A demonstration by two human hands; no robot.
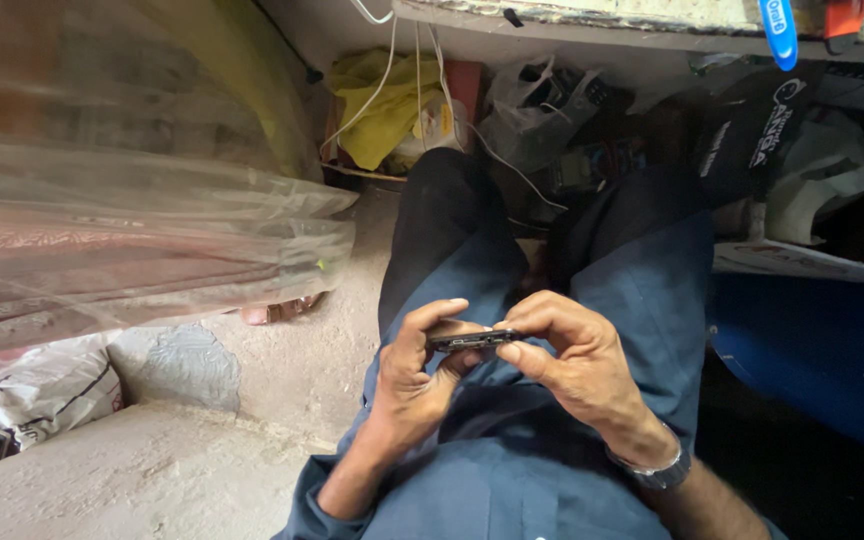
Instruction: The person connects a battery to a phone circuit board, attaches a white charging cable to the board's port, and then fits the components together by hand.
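Edgewise, both hands (422,370) (572,355) pinch a dark phone (474,340) above lap.

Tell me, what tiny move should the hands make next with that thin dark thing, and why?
Probably tilt the thin dark device so its flat face turns up. The left hand and right hand pinch it by its ends, edge toward the camera, so only the narrow side with a small slot shows.

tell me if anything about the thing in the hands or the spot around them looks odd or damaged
Nothing clearly damaged. The left hand and right hand pinch a thin dark phone-like device edge-on over the lap; its faces are hidden. Loose white cables dangle from the shelf over cluttered bags, and a clear plastic sheet lies crumpled on the left.
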